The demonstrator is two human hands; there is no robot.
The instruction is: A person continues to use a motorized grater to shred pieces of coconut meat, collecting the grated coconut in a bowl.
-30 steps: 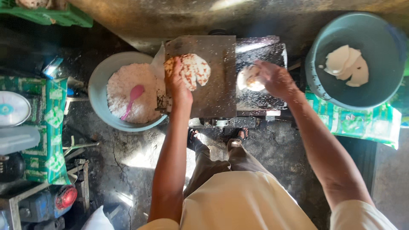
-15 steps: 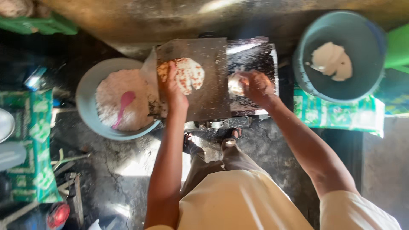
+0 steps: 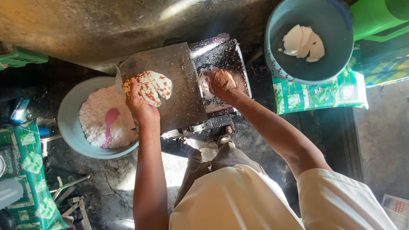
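Observation:
My left hand (image 3: pixel 138 104) grips a brown-and-white coconut piece (image 3: pixel 151 86) against the grey metal plate (image 3: pixel 179 81) of a grating machine. My right hand (image 3: pixel 221 83) presses a white piece of coconut (image 3: pixel 205 81) into the dark opening of the machine (image 3: pixel 221 53), fingers closed around it. To the left, a pale blue basin (image 3: pixel 68 119) holds white grated coconut (image 3: pixel 98 115) with a pink spoon (image 3: pixel 108 123) lying in it.
A second blue basin (image 3: pixel 336 47) at the upper right holds white coconut pieces (image 3: pixel 303 41). A green patterned cloth (image 3: pixel 315 96) lies under it, a green container (image 3: pixel 379 17) beside it. More patterned cloth (image 3: pixel 30 170) and scrap sit at the left. My feet (image 3: pixel 204 140) are below the machine.
The view has shifted, so everything sits differently in frame. My right hand has pushed its white piece further into the machine opening. My left hand keeps hold of the brown-and-white piece on the plate.

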